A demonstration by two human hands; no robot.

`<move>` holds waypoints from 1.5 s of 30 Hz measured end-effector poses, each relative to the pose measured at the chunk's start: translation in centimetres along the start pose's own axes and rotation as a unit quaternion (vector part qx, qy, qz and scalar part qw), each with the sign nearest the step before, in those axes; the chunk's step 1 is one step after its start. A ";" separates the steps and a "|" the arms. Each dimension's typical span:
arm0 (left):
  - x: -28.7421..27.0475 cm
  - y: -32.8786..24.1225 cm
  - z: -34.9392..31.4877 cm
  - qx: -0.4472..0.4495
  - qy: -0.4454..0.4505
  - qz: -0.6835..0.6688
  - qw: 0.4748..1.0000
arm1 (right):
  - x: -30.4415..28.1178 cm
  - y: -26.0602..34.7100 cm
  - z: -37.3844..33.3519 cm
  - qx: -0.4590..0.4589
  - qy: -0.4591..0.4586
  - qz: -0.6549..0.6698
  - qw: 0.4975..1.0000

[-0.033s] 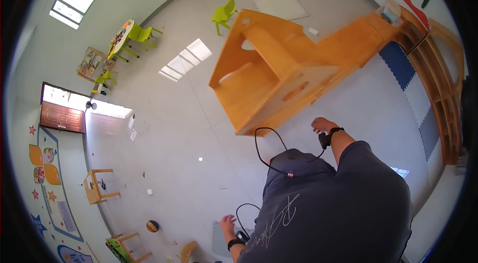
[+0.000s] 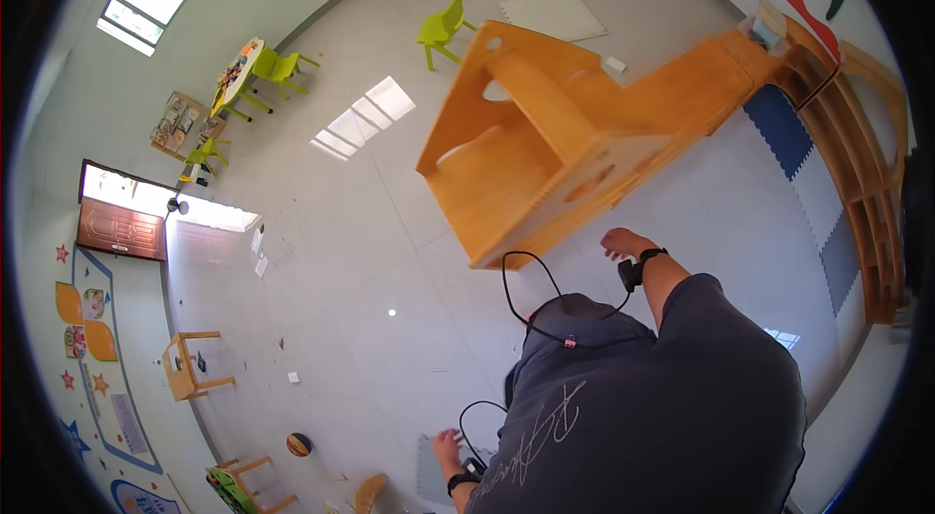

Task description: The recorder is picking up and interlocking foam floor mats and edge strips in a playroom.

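My right hand (image 2: 623,242) hangs in the air just in front of a large honey-coloured wooden play unit (image 2: 545,139), with a gap between them. Its fingers are loosely bent and apart, and nothing shows in them. At the lower left is my left hand (image 2: 447,444), fingers apart, above a grey foam mat (image 2: 429,475) on the floor. Each wrist wears a black band with a small device, and black cables loop near my dark grey shirt (image 2: 662,387).
A curved wooden shelf (image 2: 857,183) joins the unit at the right, beside blue and grey mats (image 2: 779,129). A green chair (image 2: 443,27) stands beyond the unit. Toward the left wall are a basketball (image 2: 299,444), a small wooden chair (image 2: 190,368) and a low table (image 2: 236,76).
The wooden unit appears slightly farther right and down in the picture. My right hand has shifted slightly left, its fingers a little straighter. My left hand has barely moved.
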State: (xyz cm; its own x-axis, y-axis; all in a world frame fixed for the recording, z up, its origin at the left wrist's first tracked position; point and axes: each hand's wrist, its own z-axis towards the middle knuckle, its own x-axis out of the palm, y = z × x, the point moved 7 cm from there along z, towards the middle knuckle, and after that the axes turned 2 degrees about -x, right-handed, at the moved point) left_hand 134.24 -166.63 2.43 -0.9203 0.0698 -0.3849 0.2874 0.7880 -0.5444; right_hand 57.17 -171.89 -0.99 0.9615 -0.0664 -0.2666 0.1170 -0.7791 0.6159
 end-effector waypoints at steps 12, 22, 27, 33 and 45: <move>-14.3 -4.5 18.7 -0.004 0.078 0.070 0.994 | 9.6 7.3 3.2 0.091 -0.079 0.036 0.992; -24.9 -56.0 50.9 0.075 0.033 0.224 0.971 | 24.4 13.4 -3.5 0.174 -0.304 0.340 0.873; -11.9 -82.2 57.4 0.210 0.104 0.199 0.952 | 34.5 14.9 -1.5 0.222 -0.341 0.385 0.828; 5.4 -95.0 59.9 0.290 0.205 0.356 0.864 | 42.5 17.3 12.5 0.209 -0.183 0.270 0.922; 16.6 -115.4 72.1 0.169 0.147 0.373 0.901 | 28.8 43.1 31.8 0.187 -0.094 0.288 0.935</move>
State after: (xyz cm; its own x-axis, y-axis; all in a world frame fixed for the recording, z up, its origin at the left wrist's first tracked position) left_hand 104.95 -300.52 5.08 -0.4545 0.7000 -0.5509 0.8731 0.2274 -0.4313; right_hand 82.00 -227.18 -5.75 0.7736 -0.6226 -0.1180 -0.5350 -0.7415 0.4048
